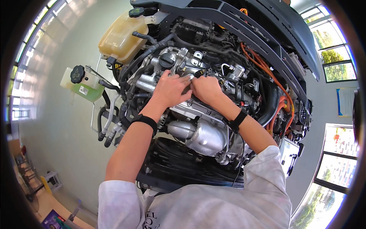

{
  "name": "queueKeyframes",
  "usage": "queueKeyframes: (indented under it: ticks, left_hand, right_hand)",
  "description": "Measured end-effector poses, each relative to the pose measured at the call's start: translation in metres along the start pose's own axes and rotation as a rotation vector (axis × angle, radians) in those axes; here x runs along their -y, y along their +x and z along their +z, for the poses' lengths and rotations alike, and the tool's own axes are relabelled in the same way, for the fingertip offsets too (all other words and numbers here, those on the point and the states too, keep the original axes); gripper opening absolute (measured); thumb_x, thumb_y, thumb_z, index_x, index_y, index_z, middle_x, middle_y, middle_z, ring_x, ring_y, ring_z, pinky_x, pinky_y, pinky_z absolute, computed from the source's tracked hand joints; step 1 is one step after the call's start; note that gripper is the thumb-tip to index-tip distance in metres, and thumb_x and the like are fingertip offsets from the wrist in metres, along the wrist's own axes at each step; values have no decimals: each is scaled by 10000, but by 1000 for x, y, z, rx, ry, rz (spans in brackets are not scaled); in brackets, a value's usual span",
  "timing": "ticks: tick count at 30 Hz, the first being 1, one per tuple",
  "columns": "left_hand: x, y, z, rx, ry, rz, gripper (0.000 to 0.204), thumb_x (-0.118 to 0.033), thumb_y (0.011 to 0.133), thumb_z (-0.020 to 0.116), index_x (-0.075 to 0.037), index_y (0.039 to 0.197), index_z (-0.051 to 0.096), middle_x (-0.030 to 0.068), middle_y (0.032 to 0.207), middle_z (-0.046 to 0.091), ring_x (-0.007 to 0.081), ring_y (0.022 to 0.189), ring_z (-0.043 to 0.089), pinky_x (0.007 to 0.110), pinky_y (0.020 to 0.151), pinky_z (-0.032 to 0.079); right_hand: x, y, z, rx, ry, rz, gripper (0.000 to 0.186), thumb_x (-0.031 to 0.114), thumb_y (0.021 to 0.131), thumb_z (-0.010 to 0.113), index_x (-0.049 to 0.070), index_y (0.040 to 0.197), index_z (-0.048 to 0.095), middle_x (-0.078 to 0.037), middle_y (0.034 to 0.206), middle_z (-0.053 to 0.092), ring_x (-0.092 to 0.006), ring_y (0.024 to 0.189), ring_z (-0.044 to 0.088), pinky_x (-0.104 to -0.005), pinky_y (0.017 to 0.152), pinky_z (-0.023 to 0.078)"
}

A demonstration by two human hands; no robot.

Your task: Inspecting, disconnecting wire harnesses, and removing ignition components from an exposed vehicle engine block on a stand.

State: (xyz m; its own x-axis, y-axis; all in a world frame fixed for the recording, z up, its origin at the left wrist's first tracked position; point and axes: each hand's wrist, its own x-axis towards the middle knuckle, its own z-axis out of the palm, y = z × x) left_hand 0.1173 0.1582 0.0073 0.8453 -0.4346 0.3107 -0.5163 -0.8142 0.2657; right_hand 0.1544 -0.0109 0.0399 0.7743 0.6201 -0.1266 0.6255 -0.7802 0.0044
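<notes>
A bare car engine (213,76) lies in front of me. My left hand (170,89) rests on its top just below the round black oil filler cap (167,61), with its fingers bent toward the middle. Close against it, my right hand (207,89) is curled, its fingertips meeting those of the left. Between the fingertips shows a small silvery part (191,76); what exactly each hand grips is hidden. A black connector (199,73) sits just beyond the right fingers. Below both hands is a silver heat shield (206,138).
A yellowish fluid tank (124,36) and a smaller reservoir with green liquid (85,88) stand at the left. Orange cables (268,72) run down the right side. A dark metal frame (236,23) crosses the far side. A thin black cable (241,160) hangs near my right forearm.
</notes>
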Motion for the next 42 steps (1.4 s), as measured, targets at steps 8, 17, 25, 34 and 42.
queueKeyframes:
  ticks: [8,17,25,34,42]
  left_hand:
    - [0,-2,-1,-15,-5,-1,366,-364,801,582,-110,1044,683,-19,1192,631,182,846,601,445,928,377]
    - [3,-1,-2,-27,4,8,363,-367,798,586,-114,1036,691,-18,1189,634,175,850,601,440,929,376]
    - [-2,-2,-2,8,14,-2,367,-390,826,554,-120,1036,683,-21,1189,625,175,905,606,452,962,372]
    - [0,-2,0,-22,36,29,325,-321,842,542,-111,1048,679,-15,1199,628,179,870,600,448,932,379]
    - [3,-5,1,-30,31,21,301,-313,831,560,-116,1014,695,-22,1182,636,178,860,596,431,915,382]
  right_hand:
    - [-1,0,2,-27,3,-45,181,219,773,615,41,798,633,-123,725,662,-292,651,669,-386,563,526]
    - [2,0,2,-46,27,-46,193,224,743,649,32,732,647,-146,717,660,-304,659,668,-390,578,532]
    - [8,-1,4,24,89,14,219,243,729,660,25,716,670,-162,721,659,-331,699,668,-413,618,539]
    - [13,5,-4,117,216,260,251,239,774,604,9,821,691,-206,836,672,-361,783,669,-437,706,546]
    - [-19,-10,-8,54,220,26,202,179,759,648,66,922,609,-154,825,660,-353,801,645,-449,701,517]
